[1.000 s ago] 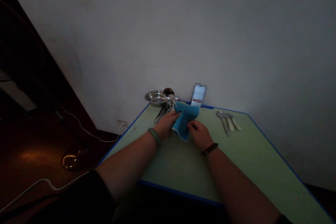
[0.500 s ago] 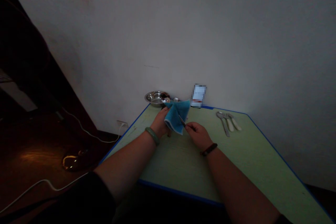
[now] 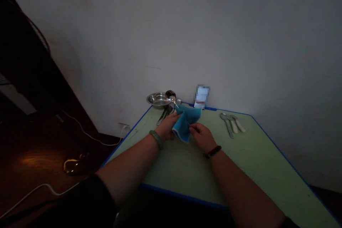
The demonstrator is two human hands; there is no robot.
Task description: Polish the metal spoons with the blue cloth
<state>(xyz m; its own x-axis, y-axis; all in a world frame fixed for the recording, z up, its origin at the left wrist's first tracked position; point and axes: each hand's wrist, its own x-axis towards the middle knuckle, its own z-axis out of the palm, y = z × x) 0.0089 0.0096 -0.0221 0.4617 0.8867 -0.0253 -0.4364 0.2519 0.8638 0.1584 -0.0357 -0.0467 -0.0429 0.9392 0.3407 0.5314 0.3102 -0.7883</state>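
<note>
My left hand [image 3: 169, 126] is closed around a blue cloth [image 3: 184, 124], with a green bangle on that wrist. Out of the cloth's far side pokes a shiny metal spoon [image 3: 171, 94], its round bowl tilted up beside a basin. My right hand [image 3: 202, 136] pinches the thin handle end at the cloth's near right side. The middle of the handle is hidden in the cloth. Just beyond my left hand, metal utensils [image 3: 161, 117] lie on the table, partly covered by the hand.
A steel basin [image 3: 152, 103] stands at the table's far left corner. A phone [image 3: 201, 97] leans against the wall. On the right of the green table [image 3: 256, 164] lie a metal spoon [image 3: 228, 128] and utensils with pale handles [image 3: 234, 127]. A small white object [image 3: 179, 102] sits near the wall.
The cloth and my left hand have shifted slightly right and nearer to me. More of the spoon's bowl and neck shows past the cloth, and the utensils behind have come into view.
</note>
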